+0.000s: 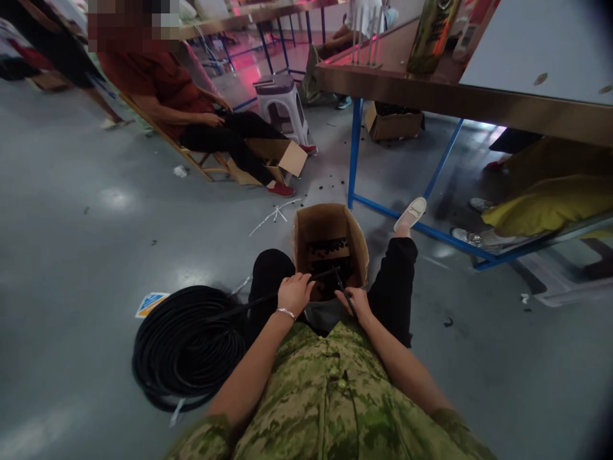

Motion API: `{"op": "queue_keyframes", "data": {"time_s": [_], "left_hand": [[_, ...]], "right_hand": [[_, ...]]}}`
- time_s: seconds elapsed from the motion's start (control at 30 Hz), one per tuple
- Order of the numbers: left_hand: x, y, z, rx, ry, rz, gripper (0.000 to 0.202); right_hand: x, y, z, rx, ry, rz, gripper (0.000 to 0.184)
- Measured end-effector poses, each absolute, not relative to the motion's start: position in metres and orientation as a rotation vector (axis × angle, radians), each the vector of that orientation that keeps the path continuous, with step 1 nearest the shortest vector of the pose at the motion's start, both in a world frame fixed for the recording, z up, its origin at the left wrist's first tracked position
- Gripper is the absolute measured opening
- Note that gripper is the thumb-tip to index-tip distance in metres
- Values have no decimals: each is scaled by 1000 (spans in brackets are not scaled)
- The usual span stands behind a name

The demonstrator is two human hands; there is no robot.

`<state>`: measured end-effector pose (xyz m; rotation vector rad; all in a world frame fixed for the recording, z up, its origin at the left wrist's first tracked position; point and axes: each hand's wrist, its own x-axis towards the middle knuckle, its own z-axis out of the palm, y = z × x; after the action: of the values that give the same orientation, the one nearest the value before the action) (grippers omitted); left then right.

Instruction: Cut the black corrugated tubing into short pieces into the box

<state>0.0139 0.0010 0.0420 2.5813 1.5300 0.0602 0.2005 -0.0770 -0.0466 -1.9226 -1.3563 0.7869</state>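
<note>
My left hand, a bracelet at its wrist, is closed round a black tube. The tube's free end sticks out over an open cardboard box between my knees. In my right hand is a pair of dark scissors, the blades up at the tube's end. Whether the blades touch the tube I cannot tell. Small black pieces lie inside the box. From my left hand the tube runs back across my leg to a big black coil on the floor.
A blue-legged table stands ahead to the right, with a bottle on top. Another person sits at the left by a carton. Behind is a grey stool. White ties and black scraps lie on the floor.
</note>
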Motion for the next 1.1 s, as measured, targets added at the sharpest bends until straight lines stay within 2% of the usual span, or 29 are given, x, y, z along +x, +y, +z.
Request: {"op": "queue_keyframes", "data": {"time_s": [0.17, 0.4, 0.63, 0.77, 0.93, 1.1], "left_hand": [[3, -3, 24, 2582, 1562, 265, 32], [11, 2, 13, 2610, 1589, 348, 29], [6, -1, 4, 2581, 1609, 377, 32], [4, 1, 7, 2566, 1613, 424, 37], [7, 5, 18, 2375, 1690, 524, 27], [8, 9, 25, 2232, 1675, 604, 24]], "right_hand": [[201, -76, -48, -1894, -1374, 766, 54], [201, -74, -49, -1911, -1380, 742, 55], [199, -74, -49, -1887, -1087, 1039, 52], [201, -75, -53, -1854, -1061, 1123, 49], [204, -82, -50, -1752, -1205, 1165, 46], [204, -89, -34, -1676, -1358, 1069, 41]]}}
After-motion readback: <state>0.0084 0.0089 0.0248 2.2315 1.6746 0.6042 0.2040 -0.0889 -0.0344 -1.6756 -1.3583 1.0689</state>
